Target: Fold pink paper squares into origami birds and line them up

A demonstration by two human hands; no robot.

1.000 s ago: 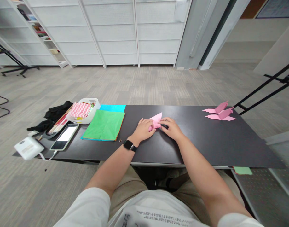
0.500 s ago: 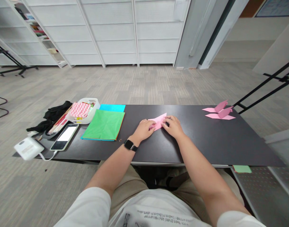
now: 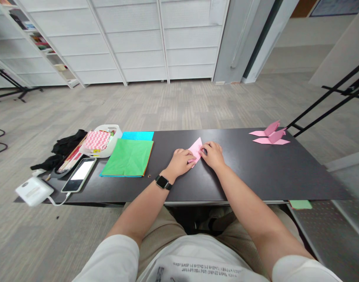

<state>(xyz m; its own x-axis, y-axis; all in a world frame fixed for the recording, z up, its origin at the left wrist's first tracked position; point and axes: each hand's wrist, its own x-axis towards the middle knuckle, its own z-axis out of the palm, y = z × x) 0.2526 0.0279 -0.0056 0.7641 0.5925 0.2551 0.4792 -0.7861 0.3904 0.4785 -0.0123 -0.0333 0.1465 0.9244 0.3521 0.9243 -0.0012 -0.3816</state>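
A pink piece of folded origami paper (image 3: 196, 149) lies on the dark table in front of me, one pointed corner aimed away from me. My left hand (image 3: 181, 161), with a black watch at the wrist, rests on the paper's left side with its fingers over the near part. At the right edge, my right hand (image 3: 212, 154) pinches the paper between thumb and curled fingers. Both hands partly cover the paper, so its lower folds are hidden. Two pink paper cranes (image 3: 271, 138) stand farther right on the table.
Left of my hands lies a stack of green paper (image 3: 128, 158) with a blue sheet (image 3: 138, 135) behind it. Beyond are a white basket (image 3: 116, 135), a phone (image 3: 79, 174) cabled to a white power bank (image 3: 34, 191), and black cloth (image 3: 68, 143). A black metal frame (image 3: 329, 96) stands at right.
The pink paper has turned so its point faces more directly away from me. Both hands moved with it and still hold its sides. The camera view shifted slightly.
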